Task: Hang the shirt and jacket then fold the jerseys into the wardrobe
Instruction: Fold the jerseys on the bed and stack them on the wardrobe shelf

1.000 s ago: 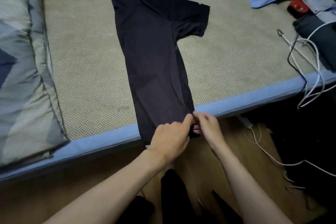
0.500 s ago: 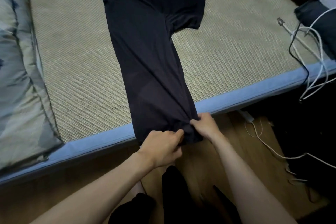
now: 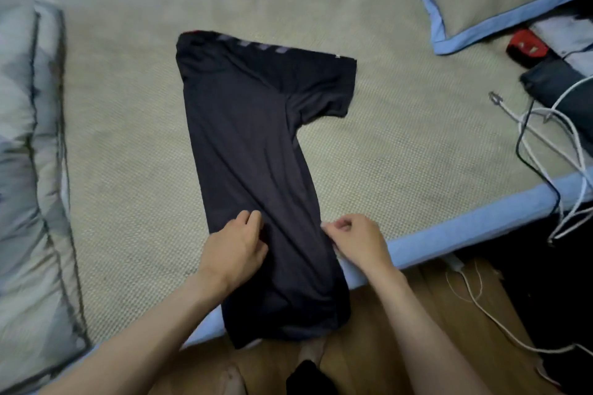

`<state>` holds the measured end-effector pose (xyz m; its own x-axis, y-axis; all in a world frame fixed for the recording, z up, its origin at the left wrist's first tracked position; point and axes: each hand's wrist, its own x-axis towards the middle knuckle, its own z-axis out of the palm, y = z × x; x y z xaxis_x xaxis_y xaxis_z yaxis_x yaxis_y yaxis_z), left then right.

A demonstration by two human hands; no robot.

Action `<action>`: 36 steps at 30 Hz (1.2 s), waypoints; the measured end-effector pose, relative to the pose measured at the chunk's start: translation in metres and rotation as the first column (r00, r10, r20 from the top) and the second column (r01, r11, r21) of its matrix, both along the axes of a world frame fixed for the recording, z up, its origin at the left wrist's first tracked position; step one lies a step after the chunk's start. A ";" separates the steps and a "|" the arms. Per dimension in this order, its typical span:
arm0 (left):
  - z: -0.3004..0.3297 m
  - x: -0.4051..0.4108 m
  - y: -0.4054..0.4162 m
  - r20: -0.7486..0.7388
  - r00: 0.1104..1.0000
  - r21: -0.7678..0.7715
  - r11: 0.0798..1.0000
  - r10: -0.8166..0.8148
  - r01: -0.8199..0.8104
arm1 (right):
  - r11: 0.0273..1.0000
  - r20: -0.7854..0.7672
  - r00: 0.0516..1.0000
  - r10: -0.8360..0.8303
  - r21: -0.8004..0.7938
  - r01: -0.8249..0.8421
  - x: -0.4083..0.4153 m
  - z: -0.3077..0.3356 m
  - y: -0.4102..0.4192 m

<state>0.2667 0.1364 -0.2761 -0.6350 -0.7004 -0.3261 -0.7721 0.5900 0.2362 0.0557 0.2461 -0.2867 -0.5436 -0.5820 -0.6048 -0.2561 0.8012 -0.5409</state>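
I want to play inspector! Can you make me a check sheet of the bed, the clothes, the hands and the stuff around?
Surface: woven bed mat with a blue edge.
Job's things: dark jersey folded lengthwise, one sleeve sticking out right, its hem hanging over the bed edge.
Clutter: blanket at left, pillow at top right, red thing beside it.
Hands: left hand pinches the jersey's lower part; right hand pinches its right edge.
Cables: white cables and a black cable trail off the bed's right side.
Surroundings: wooden floor below the bed.
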 end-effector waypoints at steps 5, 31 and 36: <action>-0.021 -0.048 -0.050 -0.064 0.998 -0.132 0.991 0.006 -0.014 | 0.829 0.757 0.540 -0.367 0.002 0.559 -0.031 -0.023 -0.072; -0.107 -0.167 -0.262 -0.039 0.976 -0.206 0.954 0.215 -0.218 | 0.327 0.934 -0.092 -0.346 0.212 0.921 -0.107 -0.083 -0.303; -0.092 -0.166 -0.266 0.015 0.979 -0.103 0.974 0.205 -0.202 | 0.264 0.633 0.384 -0.672 -0.281 0.923 -0.096 -0.054 -0.318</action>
<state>0.1005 -0.1297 -0.3685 -0.4680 -0.8441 -0.2615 -0.8834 0.4395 0.1624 -0.0400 -0.0724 -0.3409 -0.7594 -0.2065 -0.6170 0.6291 0.0091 -0.7773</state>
